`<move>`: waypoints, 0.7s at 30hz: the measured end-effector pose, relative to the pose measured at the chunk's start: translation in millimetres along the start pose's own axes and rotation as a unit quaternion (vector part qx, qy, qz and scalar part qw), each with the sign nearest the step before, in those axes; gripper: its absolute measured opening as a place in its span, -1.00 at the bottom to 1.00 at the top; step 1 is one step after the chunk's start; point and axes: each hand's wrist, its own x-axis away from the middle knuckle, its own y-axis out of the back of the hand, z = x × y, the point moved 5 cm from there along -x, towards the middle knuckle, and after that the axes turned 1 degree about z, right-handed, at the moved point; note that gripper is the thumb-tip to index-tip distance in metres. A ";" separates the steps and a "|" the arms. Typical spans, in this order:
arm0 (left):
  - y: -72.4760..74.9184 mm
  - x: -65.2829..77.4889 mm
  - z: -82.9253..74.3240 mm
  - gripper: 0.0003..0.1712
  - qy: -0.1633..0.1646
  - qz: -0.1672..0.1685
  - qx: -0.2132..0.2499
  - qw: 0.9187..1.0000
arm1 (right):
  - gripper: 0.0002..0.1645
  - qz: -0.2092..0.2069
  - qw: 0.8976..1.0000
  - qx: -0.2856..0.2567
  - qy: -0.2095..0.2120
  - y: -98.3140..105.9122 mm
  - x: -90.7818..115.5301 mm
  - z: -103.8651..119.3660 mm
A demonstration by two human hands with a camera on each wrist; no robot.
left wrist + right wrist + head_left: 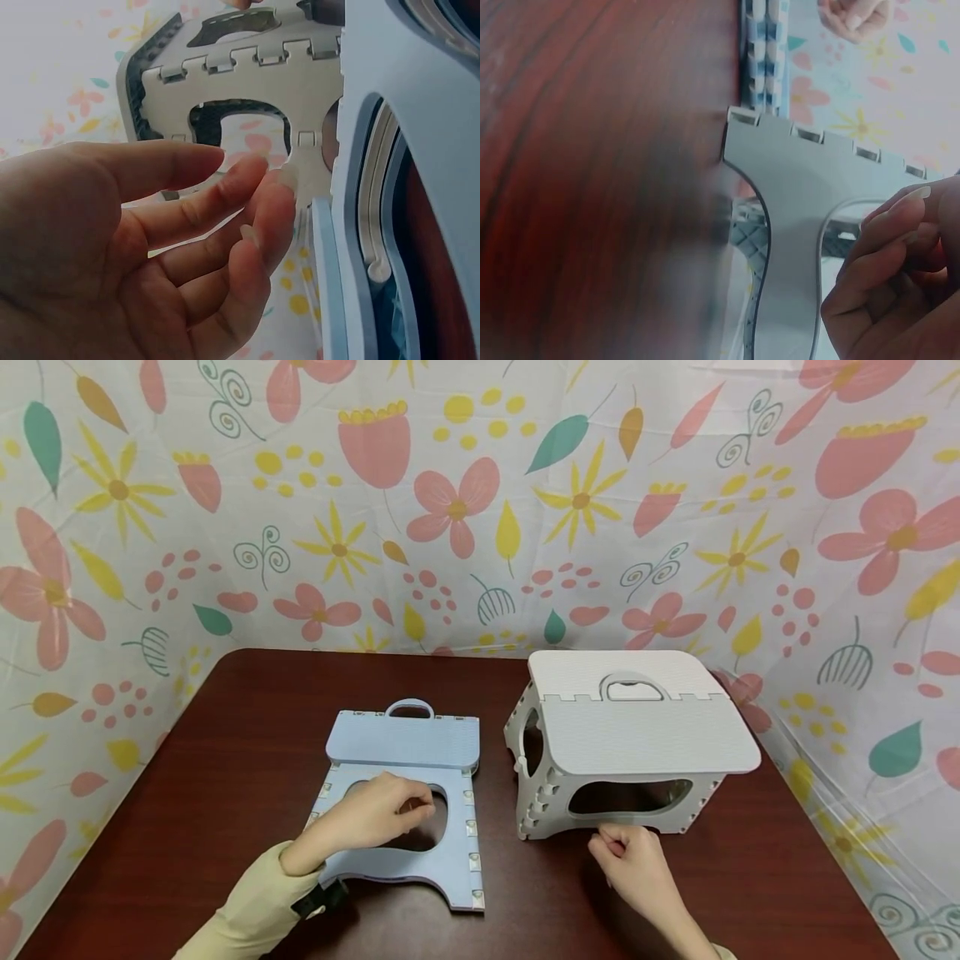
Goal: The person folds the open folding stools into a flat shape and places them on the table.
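A blue folding stool (405, 739) lies folded flat on the table, its carry handle at the far end. Above its oval opening hovers my left hand (378, 810), fingers loosely bent and nothing between them; the left wrist view shows a gap between thumb and fingertips. To the right stands a white-grey folding stool (645, 727), unfolded on its legs, with a handle in the middle of its top. My right hand (633, 864) is in front of its near side panel, just below the long opening. Its fingers hang loosely curled and hold nothing, as the right wrist view shows.
Both stools are on a dark red-brown table (247, 760) with rounded corners. Behind and beside it hangs a white curtain (457, 585) printed with flowers and leaves. A black strap (318, 902) sits round my left wrist over the sleeve.
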 end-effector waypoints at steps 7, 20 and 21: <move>-5.5 -3.1 -2.2 -0.83 -0.015 0.004 0.006 1.000 | -0.51 -0.015 1.000 0.003 -0.014 5.1 0.4 -4.7; -9.8 -3.2 -4.6 -0.79 -0.022 0.005 0.014 1.000 | -0.49 -0.031 0.999 0.014 -0.036 5.0 -1.2 -10.0; -10.5 -3.7 -4.5 -0.79 -0.021 0.007 0.017 1.000 | -0.48 -0.034 0.999 0.015 -0.038 5.7 -1.3 -10.3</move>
